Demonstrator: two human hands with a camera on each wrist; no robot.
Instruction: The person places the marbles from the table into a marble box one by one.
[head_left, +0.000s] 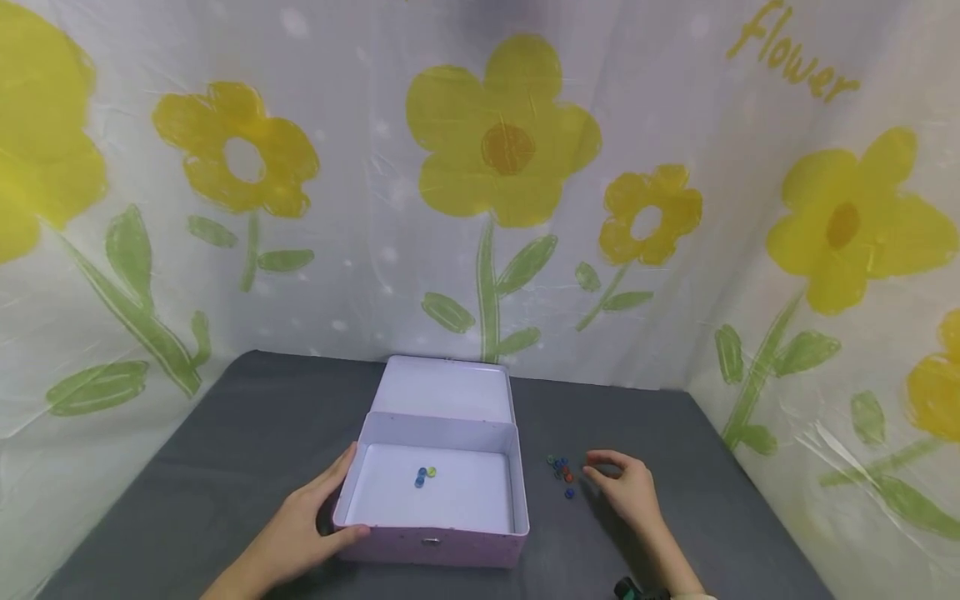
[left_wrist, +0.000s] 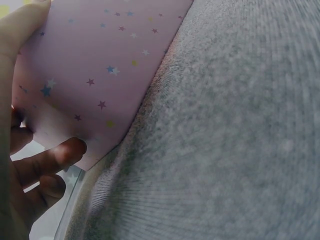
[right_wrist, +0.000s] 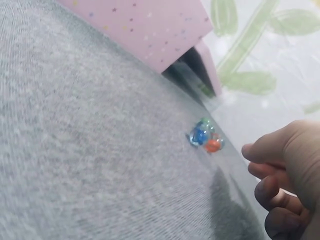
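A lidded pink box (head_left: 429, 546) with a white inside stands on the dark cloth, its lid (head_left: 442, 387) tipped back. My left hand (head_left: 303, 525) grips the box at its left side, thumb at the front corner and fingers along the left wall. On the box floor lie two blue marbles (head_left: 420, 482) and one yellow-green marble (head_left: 431, 472). Right of the box sits a loose cluster of small glassy marbles, green, blue and orange-red (right_wrist: 212, 145). Just right of them hovers my right hand (head_left: 622, 487), its fingers loosely bent with nothing between them.
A dark grey cloth (head_left: 225, 467) covers the table. Behind and at both sides hang pale curtains (head_left: 360, 275) painted with yellow flowers. One blue marble (head_left: 570, 493) lies a little nearer than the cluster. Small stars dot the box's outer wall (left_wrist: 100, 65).
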